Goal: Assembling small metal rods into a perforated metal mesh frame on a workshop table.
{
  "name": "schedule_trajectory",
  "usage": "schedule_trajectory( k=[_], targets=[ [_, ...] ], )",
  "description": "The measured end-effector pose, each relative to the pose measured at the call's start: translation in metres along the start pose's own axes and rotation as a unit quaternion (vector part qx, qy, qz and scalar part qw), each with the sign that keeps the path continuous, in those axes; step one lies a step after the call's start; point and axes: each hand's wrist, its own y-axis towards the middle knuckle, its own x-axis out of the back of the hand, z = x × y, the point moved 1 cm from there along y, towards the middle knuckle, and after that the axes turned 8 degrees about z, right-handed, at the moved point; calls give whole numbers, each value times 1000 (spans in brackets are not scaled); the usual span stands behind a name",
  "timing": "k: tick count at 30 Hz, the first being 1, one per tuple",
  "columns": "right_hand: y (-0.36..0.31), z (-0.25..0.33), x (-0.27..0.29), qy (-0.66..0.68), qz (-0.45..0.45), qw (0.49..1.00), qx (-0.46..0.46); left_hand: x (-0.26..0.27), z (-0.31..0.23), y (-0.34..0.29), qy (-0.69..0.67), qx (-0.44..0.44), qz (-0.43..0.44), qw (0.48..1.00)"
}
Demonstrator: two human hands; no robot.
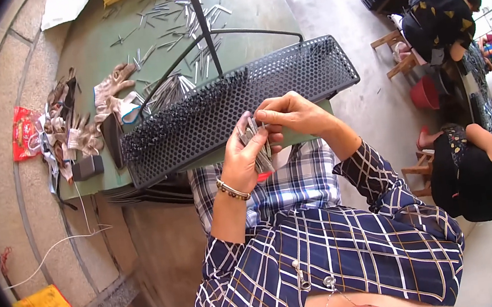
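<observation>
My left hand (pixel 239 165) is closed around a bundle of thin grey metal strips (pixel 264 161), held just in front of a long black perforated rack (pixel 205 123). Thumb and forefinger of my right hand (pixel 299 114) are pinched at the upper end of a strip by the bundle; the fingertips partly hide it. Small dark pieces (pixel 168 121) stand packed in the rack's holes along its left end and far side. The rack's right part shows bare mesh. It lies tilted across the near edge of a green table (pixel 258 4), with thin black legs pointing up and away.
Many loose strips (pixel 179 88) lie scattered on the table beyond the rack. Work gloves (pixel 114 87), a dark block (pixel 87 167) and a red packet (pixel 23 133) are at left. Co-workers (pixel 441 16) sit on wooden stools at right, near a red bucket (pixel 425 94).
</observation>
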Motion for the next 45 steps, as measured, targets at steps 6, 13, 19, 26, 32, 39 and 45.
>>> schedule_trajectory(
  k=[6,13,19,26,32,39,45],
  targets=[
    [0,-8,-9,156,41,984,-79,4,8,-7,28,12,-4,1000],
    [-3,-15,-10,170,-6,980,-99,8,16,-5,23,24,26,999],
    [-2,-15,-3,134,-28,988,-71,4,14,-2,16,31,1,999],
    [-6,-13,0,64,-49,994,-66,5,21,1,41,18,-27,999],
    [-9,-13,2,40,-54,996,-64,2,23,2,77,12,-38,996],
    [-11,-20,6,63,-76,994,-47,0,24,2,60,23,-43,997],
    [-13,-17,5,36,-87,994,-51,3,30,2,80,20,-62,995]
  ],
)
